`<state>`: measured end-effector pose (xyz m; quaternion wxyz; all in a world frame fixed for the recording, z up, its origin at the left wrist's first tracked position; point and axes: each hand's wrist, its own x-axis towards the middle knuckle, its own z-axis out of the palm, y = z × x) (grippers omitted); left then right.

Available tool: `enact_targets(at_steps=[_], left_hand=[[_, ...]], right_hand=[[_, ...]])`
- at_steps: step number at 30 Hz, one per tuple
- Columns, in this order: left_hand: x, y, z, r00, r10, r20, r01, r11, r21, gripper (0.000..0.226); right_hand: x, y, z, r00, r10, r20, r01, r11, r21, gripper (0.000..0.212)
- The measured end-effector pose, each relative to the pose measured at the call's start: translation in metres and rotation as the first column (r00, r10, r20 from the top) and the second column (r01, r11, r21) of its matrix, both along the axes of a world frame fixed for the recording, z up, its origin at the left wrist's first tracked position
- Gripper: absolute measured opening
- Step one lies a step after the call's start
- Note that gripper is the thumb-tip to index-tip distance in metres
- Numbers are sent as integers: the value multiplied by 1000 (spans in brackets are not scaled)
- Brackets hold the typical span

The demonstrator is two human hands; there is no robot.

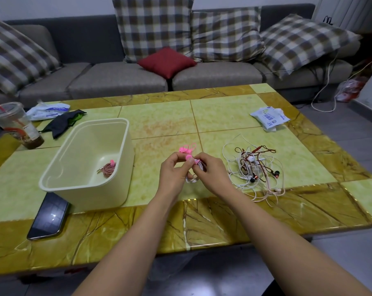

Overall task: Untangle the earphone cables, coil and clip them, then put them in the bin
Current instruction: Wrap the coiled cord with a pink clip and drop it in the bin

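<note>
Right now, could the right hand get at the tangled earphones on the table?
Probably yes: the tangled earphones lie close beside the right hand, nothing between them. But that hand pinches the coiled cable, together with the left hand, so it must let go first.

Soft, even indoor light, moderately bright, leaves only faint shadows beside the bin (91, 197). The glossy table (223, 116) shows pale sheen at lower centre, and the phone (49, 216) mirrors a small bright spot. Wide-angle bending curves the frame edges. The pillow (14, 56) at upper left is blurred.
</note>
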<state>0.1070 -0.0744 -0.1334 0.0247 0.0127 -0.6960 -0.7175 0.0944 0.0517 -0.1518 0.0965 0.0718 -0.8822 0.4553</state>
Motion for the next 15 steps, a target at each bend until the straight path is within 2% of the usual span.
enact_targets(at_steps=[3,5,7,11,15], left_hand=[[1,2,0,1000,0,-23,-1,1000,-23,14],[2,3,0,1000,4,-28,-5,1000,-16,11],[2,4,-1,1000,18,-17,-18,1000,-2,8],[0,0,-4,999,36,36,-37,999,21,9],[1,-5,-8,995,0,96,2,1000,-21,18]], right_hand=[[-3,1,-2,997,-72,32,73,997,-25,4],[-4,2,-2,995,-96,40,99,990,-104,3],[-1,3,0,997,-52,62,64,978,-199,5],[1,7,9,981,119,156,-45,910,-413,24],[0,9,12,978,112,174,15,802,-598,16]])
